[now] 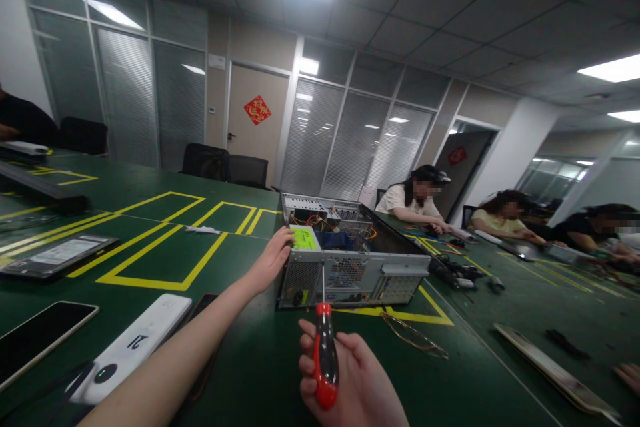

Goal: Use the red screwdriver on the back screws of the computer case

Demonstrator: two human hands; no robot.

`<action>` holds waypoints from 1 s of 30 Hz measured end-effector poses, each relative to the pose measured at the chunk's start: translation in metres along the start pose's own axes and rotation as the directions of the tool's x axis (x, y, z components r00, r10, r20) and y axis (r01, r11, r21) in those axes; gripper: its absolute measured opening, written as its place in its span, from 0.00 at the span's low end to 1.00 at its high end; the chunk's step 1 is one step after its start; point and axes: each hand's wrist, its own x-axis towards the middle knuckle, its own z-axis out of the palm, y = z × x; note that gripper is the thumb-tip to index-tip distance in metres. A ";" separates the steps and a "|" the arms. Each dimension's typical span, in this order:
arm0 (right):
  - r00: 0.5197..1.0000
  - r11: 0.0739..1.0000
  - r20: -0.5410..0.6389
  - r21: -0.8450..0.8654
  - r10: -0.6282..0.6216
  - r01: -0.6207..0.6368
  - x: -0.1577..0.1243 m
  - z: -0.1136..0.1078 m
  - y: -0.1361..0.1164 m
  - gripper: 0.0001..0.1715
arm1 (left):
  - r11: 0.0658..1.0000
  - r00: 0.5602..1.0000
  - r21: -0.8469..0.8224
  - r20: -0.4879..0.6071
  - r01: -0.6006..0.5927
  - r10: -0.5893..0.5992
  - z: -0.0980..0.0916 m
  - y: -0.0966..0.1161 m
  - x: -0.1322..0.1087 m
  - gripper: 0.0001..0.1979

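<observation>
Screwdriver (327, 360) sits in loosely curled right hand (357, 377), pointing to twelve o'clock; left hand (273, 256), grip unclear, touches case (373, 270): best kept steady, shaft (323, 287) square.

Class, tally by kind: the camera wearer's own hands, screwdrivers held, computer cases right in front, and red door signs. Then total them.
Wearer's hands: 2
Screwdriver: 1
Computer case: 1
Red door signs: 2
Total: 6

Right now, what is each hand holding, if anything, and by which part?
The right hand holds the screwdriver by its red-and-black handle. The left hand touches the computer case at its upper left edge; whether it grips cannot be told.
</observation>
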 end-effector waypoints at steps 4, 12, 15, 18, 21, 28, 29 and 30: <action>0.997 0.994 0.080 -0.107 -0.019 0.027 -0.007 0.004 -0.004 0.26 | 1.000 1.000 0.003 0.004 0.001 -0.001 -0.001 0.001 0.000 0.20; 0.990 0.973 0.095 -0.198 -0.102 0.119 -0.002 -0.004 0.003 0.28 | 1.000 1.000 0.000 0.001 0.001 -0.001 -0.001 0.003 0.001 0.20; 0.992 0.991 0.107 -0.105 -0.066 0.077 0.000 -0.007 0.003 0.21 | 1.000 1.000 0.001 0.001 0.010 -0.010 -0.001 0.003 0.001 0.20; 0.998 0.996 0.064 -0.085 0.010 -0.005 -0.001 -0.008 0.001 0.20 | 1.000 1.000 -0.004 0.000 0.013 -0.013 -0.001 0.004 0.001 0.21; 0.994 0.995 0.096 -0.087 0.049 -0.040 -0.002 -0.009 -0.001 0.21 | 1.000 1.000 -0.005 0.005 0.016 -0.016 -0.001 0.005 0.001 0.21; 0.969 0.983 0.209 -0.158 0.128 -0.096 -0.004 -0.004 0.000 0.29 | 1.000 1.000 -0.004 0.000 0.007 -0.007 -0.001 0.003 0.001 0.22; 0.968 0.979 0.216 -0.181 0.131 -0.092 -0.004 -0.003 0.000 0.31 | 1.000 1.000 -0.005 0.000 0.009 -0.009 -0.001 0.003 0.001 0.22; 0.969 0.974 0.213 -0.209 0.128 -0.082 -0.005 -0.002 0.000 0.32 | 1.000 1.000 -0.005 0.000 0.012 -0.012 -0.001 0.003 0.001 0.22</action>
